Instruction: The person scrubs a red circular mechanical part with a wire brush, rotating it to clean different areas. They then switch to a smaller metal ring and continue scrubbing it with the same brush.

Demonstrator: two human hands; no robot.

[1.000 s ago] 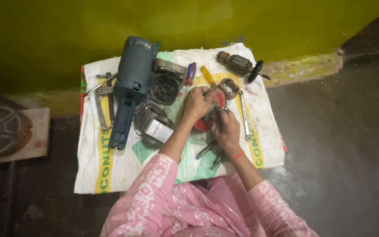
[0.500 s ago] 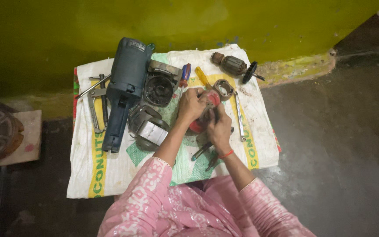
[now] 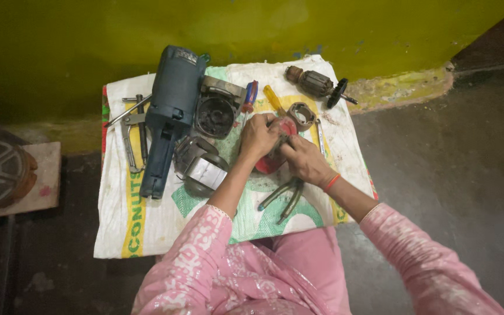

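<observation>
Both hands were closed on one red part (image 3: 275,153) in the middle of the sack: the left hand (image 3: 259,135) wrapped over its upper left side, the right hand (image 3: 304,160) pinching its right edge, fingers curled tight rather than spread. Most of the red part was hidden under the fingers, so its exact shape could not be told; it sat on the white printed sack (image 3: 141,227), just below the grey ring-shaped casting (image 3: 301,115) and just above the pliers (image 3: 283,197) with green grips.

Around it lay the rest of a stripped power tool. The blue drill body (image 3: 170,114) stretched along the left, with a round black housing (image 3: 214,115) touching its side and a rounded metal cover (image 3: 200,169) below that. A puller (image 3: 130,131) lay at the far left edge of the sack. Two screwdrivers, one with a red and blue handle (image 3: 248,96) and one with a yellow handle (image 3: 273,99), pointed toward the hands. The motor armature (image 3: 315,83) lay apart at the top right, near the green wall (image 3: 252,29).

To handle such a part well, my judgement was that one hand should brace it firmly against the sack while the other worked the edge, with force kept even so nothing sprang loose. Small pieces could roll off the cloth onto the dark floor (image 3: 438,175), so keeping the work low and central seemed wise.
</observation>
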